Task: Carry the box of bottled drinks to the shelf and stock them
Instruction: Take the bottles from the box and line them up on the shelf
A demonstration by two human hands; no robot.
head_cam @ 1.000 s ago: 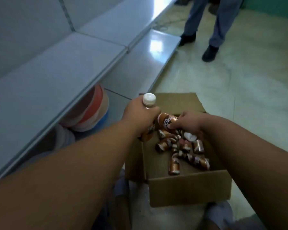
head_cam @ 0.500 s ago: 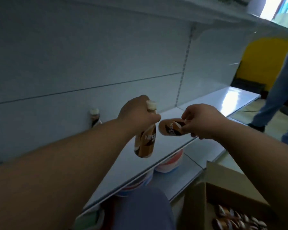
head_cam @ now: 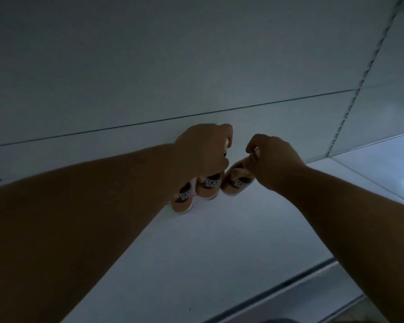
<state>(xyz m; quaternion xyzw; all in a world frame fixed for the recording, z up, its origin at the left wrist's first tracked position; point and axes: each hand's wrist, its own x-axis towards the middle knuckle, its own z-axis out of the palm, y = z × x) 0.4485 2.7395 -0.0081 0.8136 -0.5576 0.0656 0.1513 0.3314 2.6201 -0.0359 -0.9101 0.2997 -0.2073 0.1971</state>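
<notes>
Whereas both bottles hung mid-air a half-second ago, left hand (head_cam: 203,150) grips middle bottle (head_cam: 209,185) upright on shelf (head_cam: 243,229) — right hand (head_cam: 273,159) grips tilted bottle (head_cam: 236,181) alongside; stocking underway.

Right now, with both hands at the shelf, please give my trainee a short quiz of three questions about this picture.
1. True or false: the bottle in the right hand stands upright.
2. How many coffee bottles are visible on or at the shelf?
3. Which hand grips the middle bottle: A left, B right?

Key:
1. False; the right bottle is tilted.
2. Three, counting the left bottle.
3. A, the left hand.
</notes>
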